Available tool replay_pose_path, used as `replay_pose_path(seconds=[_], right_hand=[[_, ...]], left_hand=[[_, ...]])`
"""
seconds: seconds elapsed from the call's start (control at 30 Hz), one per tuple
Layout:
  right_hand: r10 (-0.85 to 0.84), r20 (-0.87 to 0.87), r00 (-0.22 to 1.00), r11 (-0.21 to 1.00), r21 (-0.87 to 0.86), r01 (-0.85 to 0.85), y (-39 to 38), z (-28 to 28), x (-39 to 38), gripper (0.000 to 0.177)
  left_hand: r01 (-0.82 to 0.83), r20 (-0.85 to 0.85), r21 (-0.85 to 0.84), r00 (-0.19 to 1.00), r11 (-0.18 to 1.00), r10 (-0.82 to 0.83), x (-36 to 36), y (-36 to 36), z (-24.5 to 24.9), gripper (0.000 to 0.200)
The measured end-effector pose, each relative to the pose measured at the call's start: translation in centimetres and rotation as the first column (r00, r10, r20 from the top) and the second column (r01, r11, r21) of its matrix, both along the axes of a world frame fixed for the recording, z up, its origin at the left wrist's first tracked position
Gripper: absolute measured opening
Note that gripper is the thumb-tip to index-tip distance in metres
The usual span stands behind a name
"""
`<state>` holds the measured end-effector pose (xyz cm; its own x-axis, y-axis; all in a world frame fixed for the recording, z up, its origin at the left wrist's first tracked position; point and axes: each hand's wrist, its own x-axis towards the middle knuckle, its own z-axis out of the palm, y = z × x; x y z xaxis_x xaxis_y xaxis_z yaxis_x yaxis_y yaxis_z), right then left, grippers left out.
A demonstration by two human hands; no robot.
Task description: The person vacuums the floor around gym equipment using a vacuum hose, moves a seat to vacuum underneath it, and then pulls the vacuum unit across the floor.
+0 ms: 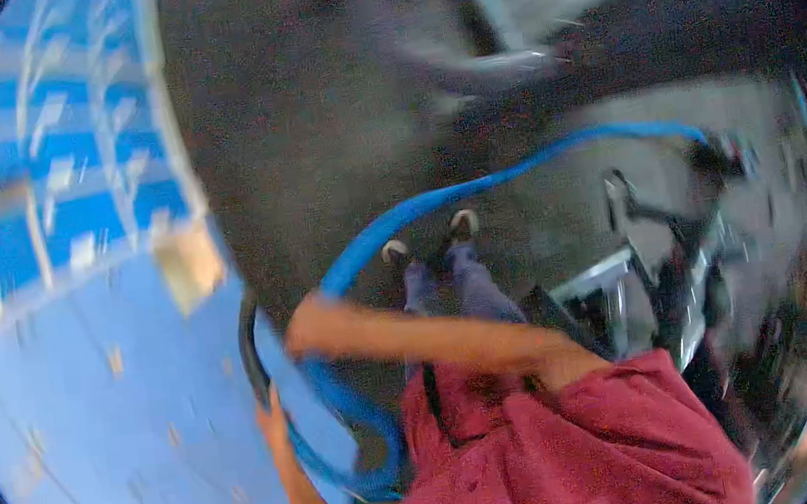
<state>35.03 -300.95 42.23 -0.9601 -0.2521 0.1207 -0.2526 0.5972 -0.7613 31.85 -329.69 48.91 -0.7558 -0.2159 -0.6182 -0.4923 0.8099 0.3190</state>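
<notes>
A long blue hose (437, 199) arcs from the right side across the floor to my right hand (310, 326). My right arm reaches across my body, and the fingers close around the hose. Below that hand the hose loops down and curls back up on the left. There it meets a curved black tube (251, 349), which my left hand (270, 409) grips near its lower end. The tube points upward beside the edge of the blue surface. Motion smears both hands' fingers somewhat.
A light blue panelled surface (138, 385) fills the left, with a tan patch (190, 263) at its edge. Dark floor (310, 143) lies ahead, around my shoes (462, 225). Blurred dark and metallic equipment (610, 292) stands on the right. A black fitting (715, 163) is at the hose's far end.
</notes>
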Motion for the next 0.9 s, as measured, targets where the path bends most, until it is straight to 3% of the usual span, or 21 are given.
replay_pose_path(seconds=[0.03, 0.07, 0.1, 0.13, 0.17, 0.23, 0.27, 0.33, 0.37, 0.43, 0.5, 0.57, 0.63, 0.73, 0.77, 0.83, 0.9], right_hand=[[-0.006, 0.125, 0.992, 0.993, 0.120, -0.009, 2.6, -2.7, 1.2, 0.012], [0.066, 0.185, 0.981, 0.948, 0.296, -0.120, 6.7, -3.0, 2.2, 0.011], [-0.052, 0.339, 0.939, 0.938, 0.339, -0.071, 9.6, -6.2, 4.7, 0.018], [-0.062, 0.542, 0.838, 0.869, 0.443, -0.222, 12.8, -7.1, 6.0, 0.028], [-0.162, 0.567, 0.808, 0.860, 0.483, -0.167, 15.4, -10.9, 9.4, 0.042], [-0.300, 0.559, 0.773, 0.854, 0.518, -0.043, 20.3, -17.4, 16.0, 0.065], [-0.303, 0.524, 0.796, 0.786, 0.610, -0.103, 22.8, -22.0, 20.8, 0.066], [-0.303, 0.635, 0.710, 0.815, 0.559, -0.153, 23.7, -19.2, 21.7, 0.074], [-0.279, 0.606, 0.745, 0.872, 0.484, -0.068, 24.2, -17.9, 21.2, 0.076], [-0.226, 0.553, 0.802, 0.955, 0.287, 0.071, 23.7, -14.1, 17.7, 0.080], [-0.230, 0.505, 0.832, 0.973, 0.149, 0.179, 21.3, -10.5, 12.6, 0.080], [-0.217, 0.509, 0.833, 0.972, 0.032, 0.233, 16.8, -7.5, 6.8, 0.078], [-0.175, 0.574, 0.800, 0.972, -0.029, 0.233, 10.5, -4.5, 1.3, 0.074], [0.034, 0.559, 0.829, 0.993, -0.113, 0.035, 3.6, -4.4, -2.9, 0.075], [0.108, 0.520, 0.847, 0.990, -0.135, -0.044, 1.2, -4.4, -3.9, 0.077], [0.255, 0.443, 0.859, 0.965, -0.173, -0.197, -3.4, -3.8, -5.3, 0.081], [0.315, 0.275, 0.908, 0.935, 0.074, -0.347, -6.9, -3.7, -5.6, 0.083]], left_hand=[[-0.014, -0.025, -0.066, 1.000, 0.998, 0.012, -0.2, -3.0, -3.0, 0.055], [-0.015, -0.017, -0.052, 1.000, 0.999, 0.014, -0.7, -0.8, -2.0, 0.052], [-0.175, -0.046, 0.119, 0.982, 0.977, 0.181, -0.8, 1.0, -1.7, 0.049], [-0.320, -0.052, 0.286, 0.936, 0.903, 0.348, -0.9, 2.9, -1.3, 0.046], [-0.522, 0.124, 0.368, 0.848, 0.769, 0.516, -0.7, 0.4, -5.1, 0.046], [-0.621, 0.142, 0.507, 0.745, 0.598, 0.652, 0.1, 0.7, -9.7, 0.041], [-0.630, 0.159, 0.564, 0.718, 0.534, 0.678, 0.0, 2.1, -10.7, 0.038], [-0.628, 0.190, 0.656, 0.675, 0.419, 0.713, 0.7, 5.3, -12.4, 0.032], [-0.632, 0.212, 0.684, 0.650, 0.364, 0.730, 0.8, 7.0, -13.2, 0.030], [-0.692, 0.272, 0.615, 0.635, 0.377, 0.723, 0.8, 9.9, -14.3, 0.034], [-0.648, 0.333, 0.672, 0.696, 0.358, 0.636, 2.3, 11.3, -17.5, 0.039], [-0.492, 0.156, 0.714, 0.805, 0.498, 0.573, 4.4, 13.6, -21.6, 0.043], [-0.427, 0.111, 0.767, 0.824, 0.479, 0.556, 5.8, 16.4, -22.8, 0.049], [-0.115, -0.425, 0.623, 0.781, 0.774, 0.458, 4.4, 17.3, -21.7, 0.054], [-0.095, -0.498, 0.571, 0.750, 0.816, 0.436, 4.5, 17.2, -21.5, 0.056], [-0.142, -0.445, 0.640, 0.733, 0.756, 0.514, 5.3, 16.2, -21.1, 0.060], [-0.314, -0.118, 0.845, 0.681, 0.433, 0.723, 6.3, 15.1, -22.2, 0.064]])
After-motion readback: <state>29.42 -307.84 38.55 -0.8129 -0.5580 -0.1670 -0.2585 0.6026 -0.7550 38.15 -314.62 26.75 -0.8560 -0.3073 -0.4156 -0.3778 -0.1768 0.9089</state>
